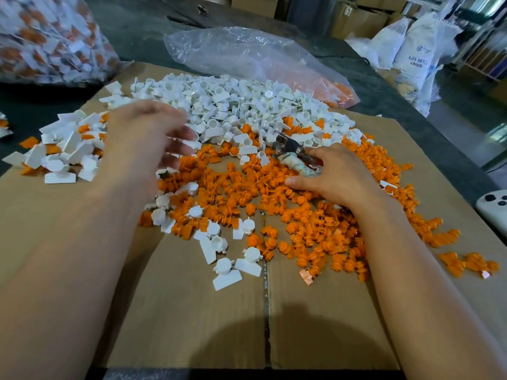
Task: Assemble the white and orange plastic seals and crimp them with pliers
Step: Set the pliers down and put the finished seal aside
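Observation:
A heap of white seal bodies (241,105) covers the far part of the flattened cardboard (192,325). Orange inserts (315,229) spread across the middle and right. A cluster of joined white and orange seals (68,149) lies at the left. My right hand (334,176) rests on the orange pile and grips the pliers (290,150), whose metal jaws point up and left; the handles are wrapped in tape. My left hand (148,141) is blurred, hovering over the border of the white and orange piles with fingers spread, holding nothing that I can see.
A clear plastic bag (247,53) with some orange pieces lies behind the white heap. A full bag of finished seals (46,37) stands at the far left. A white phone (493,207) lies at the right edge. Sacks and boxes stand at the back right.

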Available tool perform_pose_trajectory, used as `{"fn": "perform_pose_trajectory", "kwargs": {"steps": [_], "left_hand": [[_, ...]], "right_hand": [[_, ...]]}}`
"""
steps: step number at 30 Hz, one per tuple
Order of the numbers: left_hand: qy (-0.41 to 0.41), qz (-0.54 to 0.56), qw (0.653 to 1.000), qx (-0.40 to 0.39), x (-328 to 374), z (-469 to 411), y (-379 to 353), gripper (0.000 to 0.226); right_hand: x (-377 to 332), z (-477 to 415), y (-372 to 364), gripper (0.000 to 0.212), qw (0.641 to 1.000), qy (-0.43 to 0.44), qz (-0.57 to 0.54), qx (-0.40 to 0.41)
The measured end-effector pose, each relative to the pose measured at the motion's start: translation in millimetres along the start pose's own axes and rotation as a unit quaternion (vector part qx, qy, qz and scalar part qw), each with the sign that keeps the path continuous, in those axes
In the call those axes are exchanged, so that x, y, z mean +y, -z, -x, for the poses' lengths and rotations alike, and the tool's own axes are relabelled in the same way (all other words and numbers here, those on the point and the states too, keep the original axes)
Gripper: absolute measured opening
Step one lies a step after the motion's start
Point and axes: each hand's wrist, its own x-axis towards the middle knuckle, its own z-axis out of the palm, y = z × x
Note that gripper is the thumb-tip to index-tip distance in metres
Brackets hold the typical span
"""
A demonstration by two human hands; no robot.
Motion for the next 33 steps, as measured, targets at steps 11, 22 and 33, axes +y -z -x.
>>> {"fn": "perform_pose_trajectory", "kwargs": {"steps": [11, 22, 33], "left_hand": [[-0.066, -0.319, 0.938, -0.115, -7, 7, -12, 0.023], [-0.02, -0.263, 0.954, -0.142, -3, 6, -14, 0.017], [-0.016, -0.237, 0.961, -0.144, -6, 8, -20, 0.013]], "right_hand": [[2, 0, 0, 0.087, 1.0, -0.007, -0.005, -0.018], [-45, 37, 19, 0.01, 0.938, 0.238, -0.244, -0.057], [-57, 41, 7, 0.018, 0.935, 0.271, -0.162, -0.163]]}}
